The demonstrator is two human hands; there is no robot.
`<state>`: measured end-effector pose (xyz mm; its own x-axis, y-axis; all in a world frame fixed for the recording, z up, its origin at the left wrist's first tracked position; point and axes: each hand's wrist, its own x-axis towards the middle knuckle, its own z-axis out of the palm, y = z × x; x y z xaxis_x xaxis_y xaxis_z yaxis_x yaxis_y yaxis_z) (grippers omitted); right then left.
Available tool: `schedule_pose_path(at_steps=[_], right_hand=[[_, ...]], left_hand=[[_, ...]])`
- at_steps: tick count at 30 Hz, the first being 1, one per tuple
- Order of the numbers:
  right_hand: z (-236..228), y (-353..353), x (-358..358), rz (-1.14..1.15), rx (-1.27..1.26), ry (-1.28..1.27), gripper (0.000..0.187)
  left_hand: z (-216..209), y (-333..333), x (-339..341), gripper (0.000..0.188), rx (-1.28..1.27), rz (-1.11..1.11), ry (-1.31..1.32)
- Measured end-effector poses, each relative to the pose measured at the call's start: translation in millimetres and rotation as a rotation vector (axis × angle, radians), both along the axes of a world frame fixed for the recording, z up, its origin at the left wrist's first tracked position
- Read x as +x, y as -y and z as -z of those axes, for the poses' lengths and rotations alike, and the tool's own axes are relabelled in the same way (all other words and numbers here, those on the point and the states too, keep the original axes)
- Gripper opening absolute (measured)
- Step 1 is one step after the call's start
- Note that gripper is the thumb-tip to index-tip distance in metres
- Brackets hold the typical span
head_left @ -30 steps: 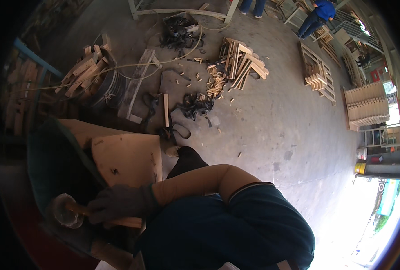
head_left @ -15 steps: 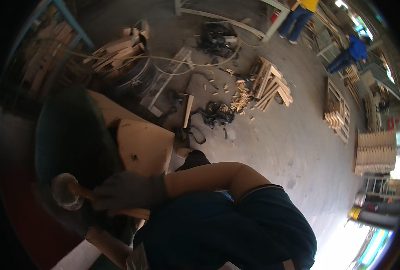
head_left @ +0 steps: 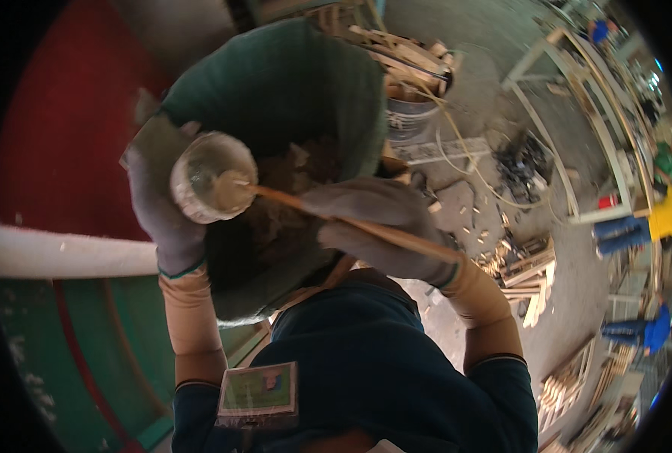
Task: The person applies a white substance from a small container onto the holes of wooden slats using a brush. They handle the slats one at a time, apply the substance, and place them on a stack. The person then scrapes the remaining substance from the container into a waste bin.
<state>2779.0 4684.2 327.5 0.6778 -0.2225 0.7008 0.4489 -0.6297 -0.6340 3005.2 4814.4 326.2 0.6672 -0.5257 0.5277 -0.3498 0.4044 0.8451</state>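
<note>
My left hand [head_left: 158, 204], in a grey glove, is closed around a whitish, smeared round cup [head_left: 181, 192] that is tilted so its mouth shows. My right hand [head_left: 385, 219], gloved too, grips a thin wooden stick [head_left: 279, 196]. The far end of the stick reaches into the cup, where a pale, smeared tip shows; whether it has bristles I cannot make out. Below both hands stands a large dark green fabric-like bin [head_left: 275, 68], with pale, crumpled scraps [head_left: 290, 170] inside it.
Left of the bin are a red surface [head_left: 71, 128] and a white ledge [head_left: 71, 253]. A bucket [head_left: 411, 121] full of wood offcuts stands beyond it. Hose, black strapping [head_left: 521, 162] and wood pieces [head_left: 528, 272] lie on the floor. A metal-framed table [head_left: 615, 151] and people are farther right.
My view has swung left, so the bin sits centrally beneath my hands. The cup has come up into plain sight, and the stick now points into it.
</note>
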Motion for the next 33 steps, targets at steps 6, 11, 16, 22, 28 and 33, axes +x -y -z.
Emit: schedule_pose_path(at_steps=[6, 11, 16, 22, 28, 33], right_hand=[[-34, 12, 6, 0.018, -0.374, 0.034, 0.031], [-31, 14, 20, -0.044, -0.347, 0.000, 0.032], [3, -3, 19, -0.042, -0.315, -0.098, 0.037], [9, -10, 16, -0.100, -0.304, -0.036, 0.039], [-11, 10, 34, -0.139, -0.505, -0.050, 0.039], [-35, 21, 40, -0.123, -0.450, 0.035, 0.027]], left_hand=[[-25, -8, -9, 0.050, -0.098, 0.203, -0.411], [-20, -17, -2, 0.057, -0.156, 0.457, -0.649], [-6, -18, 3, 0.061, -0.124, 0.282, -0.529], [2, -13, 7, 0.064, -0.154, 0.201, -0.404], [-16, -4, 9, 0.074, -0.089, 0.402, -0.436], [-23, -5, 13, 0.081, -0.045, 0.462, -0.374]])
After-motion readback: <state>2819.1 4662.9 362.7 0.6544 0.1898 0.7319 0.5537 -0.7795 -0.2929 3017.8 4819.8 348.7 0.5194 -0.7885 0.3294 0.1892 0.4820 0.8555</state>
